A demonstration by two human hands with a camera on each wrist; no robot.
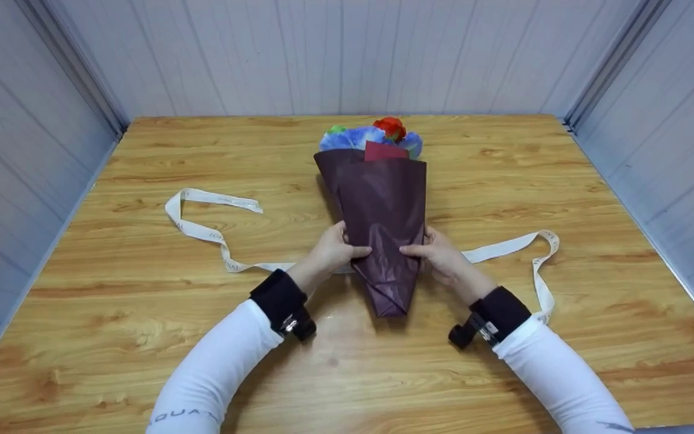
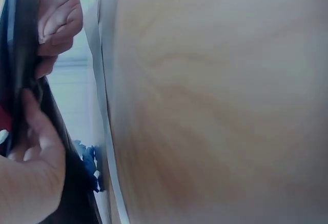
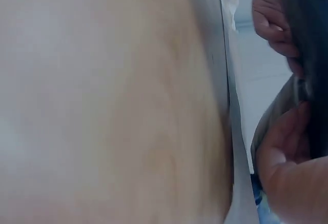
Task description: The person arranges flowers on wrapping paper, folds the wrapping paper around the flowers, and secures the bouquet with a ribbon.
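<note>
Bouquet (image 1: 385, 202), wrapped: is pointing lengthwise forward; left grip (image 1: 330, 252) and right grip (image 1: 444, 255) are pinching opposite sides; white ribbon (image 1: 497, 249) is crossing beneath.

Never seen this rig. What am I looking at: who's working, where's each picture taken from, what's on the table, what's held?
No machine: a person works bare-handed. The wide picture is from a head camera looking forward and down. The other two come from the left wrist camera and right wrist camera; there the table fills much of the frame, the hands at one edge.

The left grip and right grip, simply the hands, hold a dark wrap from either side, thumbs on its front. Flowers show at its far end. A white ribbon lies out to both sides; its middle is hidden.
</note>
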